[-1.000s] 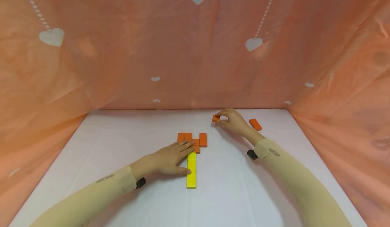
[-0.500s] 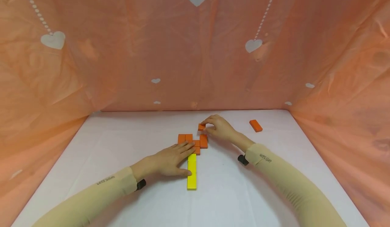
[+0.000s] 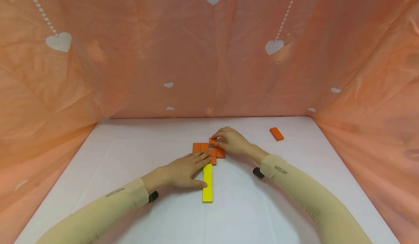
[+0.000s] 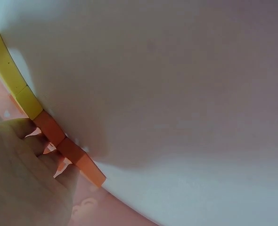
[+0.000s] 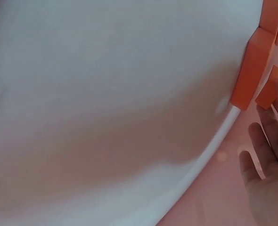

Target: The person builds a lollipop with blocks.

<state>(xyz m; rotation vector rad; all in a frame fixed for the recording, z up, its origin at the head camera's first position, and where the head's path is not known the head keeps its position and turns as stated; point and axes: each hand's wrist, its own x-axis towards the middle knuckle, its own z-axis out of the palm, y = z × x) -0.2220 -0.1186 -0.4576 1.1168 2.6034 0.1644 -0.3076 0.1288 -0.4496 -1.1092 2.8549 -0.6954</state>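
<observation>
My right hand (image 3: 233,142) pinches a small orange block (image 3: 212,141) between thumb and fingers. It holds the block just above a gap in a cluster of flat orange blocks (image 3: 196,147). In the right wrist view that pinched block (image 5: 269,89) is tilted and apart from the larger orange block (image 5: 253,68) beside it. Spread over the cluster's left part, my left hand (image 3: 184,171) lies with fairly straight fingers that hide some blocks. Its thumb touches the strip of yellow blocks (image 3: 207,193), which runs from the cluster toward me.
One more orange block (image 3: 276,134) lies alone on the white tabletop (image 3: 288,171), farther back at the right. An orange curtain (image 3: 209,73) with white hearts rises behind the table and along both sides.
My right hand has moved left and toward me with the small orange block, from behind the cluster's right side to above its gap. The left hand stays in place.
</observation>
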